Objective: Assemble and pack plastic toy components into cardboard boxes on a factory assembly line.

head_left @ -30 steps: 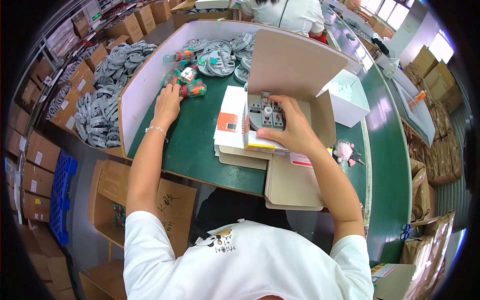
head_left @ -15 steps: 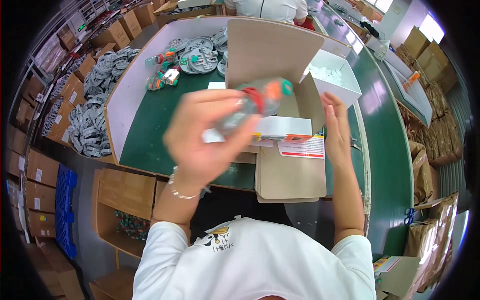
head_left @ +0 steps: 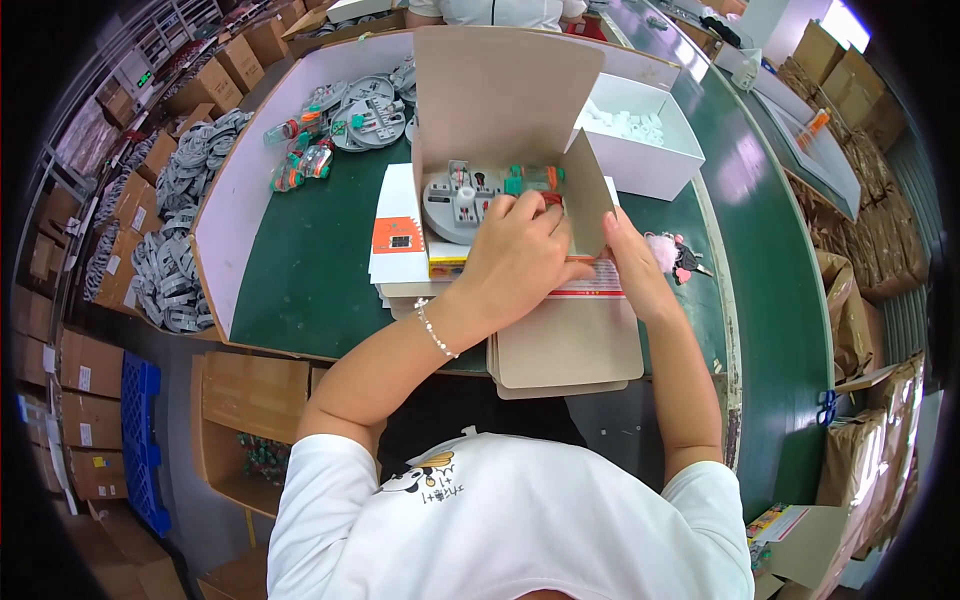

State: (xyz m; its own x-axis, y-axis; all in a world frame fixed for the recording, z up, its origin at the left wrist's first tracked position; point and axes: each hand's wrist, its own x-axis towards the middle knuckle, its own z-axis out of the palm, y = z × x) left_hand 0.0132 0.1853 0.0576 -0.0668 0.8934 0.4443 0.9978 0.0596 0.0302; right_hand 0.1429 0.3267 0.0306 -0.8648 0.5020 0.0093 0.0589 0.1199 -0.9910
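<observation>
Grey disc (head_left: 462, 205) and clear bottle (head_left: 538, 178) inside the open cardboard box (head_left: 588, 188)

Your left hand (head_left: 512, 262) reaches over the front of the box, its fingers (head_left: 548, 222) curled down at the near side of the bottle, where a red part shows; whether they grip it or merely touch it cannot be told; the bottle lies on its side, green and orange parts in view beyond your knuckles, just right of the disc, which carries small fittings around a white hub. Your right hand (head_left: 642, 268) is at the box's right wall, its fingers extended against the edge there; whether they pinch it is unclear; the lid (head_left: 505, 95) rises at the back. The box sits on the green bench (head_left: 290, 285), beside a flat white stack (head_left: 388, 200) with an orange patch; a white carton (head_left: 650, 160) of small white pieces (head_left: 628, 125) stands behind on the right; a pink fluffy trinket (head_left: 661, 250) lies near your right hand; more bottles (head_left: 312, 160) and grey discs (head_left: 370, 112) lie at the far left.
</observation>
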